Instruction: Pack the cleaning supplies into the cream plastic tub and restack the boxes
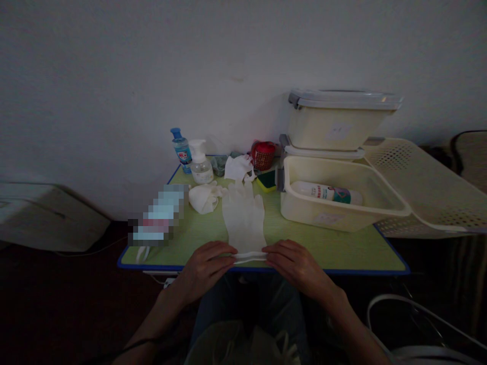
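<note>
While the left hand [207,265] and right hand [295,261] pinch the white glove [244,223] by its cuff [249,257] at seven and five o'clock, even tension should best hold it flat on the table [323,251], fingertips toward twelve.

Behind the table [315,248], a plain greyish wall [114,76] spans the view, with a small smudge [238,79] above the table's middle. The table has a light green top and a blue edge. Left of the table stands a pale, boxy piece [49,218] (furniture or container, hard to tell), and the floor [57,304] on that side is dark reddish-brown. Dim light leaves the space beneath the table in deep shadow.
</note>
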`<action>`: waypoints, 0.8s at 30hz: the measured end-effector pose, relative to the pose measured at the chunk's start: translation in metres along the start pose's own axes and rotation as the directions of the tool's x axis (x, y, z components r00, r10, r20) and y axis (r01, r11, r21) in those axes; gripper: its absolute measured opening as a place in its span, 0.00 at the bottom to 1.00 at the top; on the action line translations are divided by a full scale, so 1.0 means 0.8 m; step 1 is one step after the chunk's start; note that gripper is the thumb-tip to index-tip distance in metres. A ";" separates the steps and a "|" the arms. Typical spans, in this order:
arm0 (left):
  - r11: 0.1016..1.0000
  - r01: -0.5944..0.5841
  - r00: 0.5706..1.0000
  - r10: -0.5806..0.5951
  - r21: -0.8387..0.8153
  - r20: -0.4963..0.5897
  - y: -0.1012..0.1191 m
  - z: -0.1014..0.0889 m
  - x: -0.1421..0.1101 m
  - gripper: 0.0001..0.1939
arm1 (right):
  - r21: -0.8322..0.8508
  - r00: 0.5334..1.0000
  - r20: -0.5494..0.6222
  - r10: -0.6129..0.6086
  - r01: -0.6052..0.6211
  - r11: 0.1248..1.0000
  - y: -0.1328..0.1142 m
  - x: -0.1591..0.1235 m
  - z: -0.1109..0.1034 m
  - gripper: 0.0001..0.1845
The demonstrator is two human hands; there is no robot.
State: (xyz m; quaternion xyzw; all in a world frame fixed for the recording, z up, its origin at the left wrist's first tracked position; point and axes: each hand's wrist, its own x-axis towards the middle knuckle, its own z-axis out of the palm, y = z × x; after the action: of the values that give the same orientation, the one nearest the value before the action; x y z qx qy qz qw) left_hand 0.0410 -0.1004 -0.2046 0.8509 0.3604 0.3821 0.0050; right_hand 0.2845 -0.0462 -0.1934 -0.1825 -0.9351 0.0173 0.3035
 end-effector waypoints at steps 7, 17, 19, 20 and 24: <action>0.999 -0.016 0.990 0.012 0.032 0.143 0.002 0.000 -0.002 0.12 | -0.076 0.988 0.155 -0.003 0.015 0.997 -0.003 -0.004 0.002 0.08; 0.988 -0.050 0.976 0.017 0.145 0.218 0.012 0.003 -0.011 0.10 | -0.132 0.989 0.144 -0.022 0.041 0.990 -0.013 -0.017 0.008 0.08; 0.994 -0.016 0.982 -0.005 0.110 0.190 0.012 0.007 -0.014 0.10 | -0.136 0.992 0.124 -0.012 0.029 0.990 -0.015 -0.019 0.012 0.10; 0.997 0.013 0.986 -0.026 0.082 0.167 0.011 0.009 -0.016 0.10 | -0.135 0.994 0.112 -0.004 0.019 0.991 -0.016 -0.020 0.014 0.10; 0.990 0.138 0.988 -0.135 -0.031 0.076 0.011 0.017 -0.021 0.10 | -0.092 0.996 0.080 0.038 -0.030 0.995 -0.018 -0.027 0.022 0.09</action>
State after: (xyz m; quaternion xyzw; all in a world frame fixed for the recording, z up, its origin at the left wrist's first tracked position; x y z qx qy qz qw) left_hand 0.0477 -0.1139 -0.2226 0.8375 0.4104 0.3557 0.0600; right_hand 0.2857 -0.0654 -0.2176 -0.2111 -0.9433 -0.0125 0.2559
